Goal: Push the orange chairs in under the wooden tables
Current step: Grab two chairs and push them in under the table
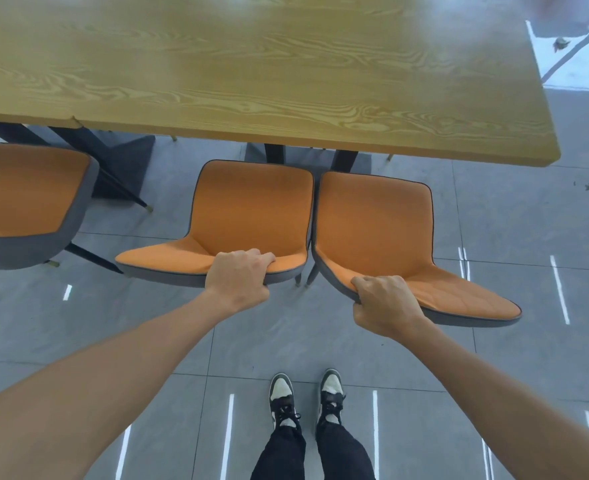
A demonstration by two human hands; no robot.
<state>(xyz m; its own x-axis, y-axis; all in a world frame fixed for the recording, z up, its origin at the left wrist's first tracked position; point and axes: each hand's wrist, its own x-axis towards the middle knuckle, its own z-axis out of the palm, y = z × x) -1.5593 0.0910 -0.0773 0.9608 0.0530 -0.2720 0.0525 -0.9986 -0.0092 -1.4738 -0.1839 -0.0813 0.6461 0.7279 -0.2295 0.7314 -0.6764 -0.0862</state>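
Two orange chairs stand side by side, almost touching, just in front of the wooden table [286, 81], their seats not yet under it. The left hand [239, 273] is wrapped over the top of the left chair's back [251, 209] and the right hand [385, 303] over the right chair's back [376, 226], fingers curled on the rims. Both arms reach forward, nearly straight. The push seems about to begin; it calls for an even shove toward the table, keeping the chairs clear of the dark table legs [275, 154].

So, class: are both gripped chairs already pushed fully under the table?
No: both orange chairs sit clear of the wooden table edge.
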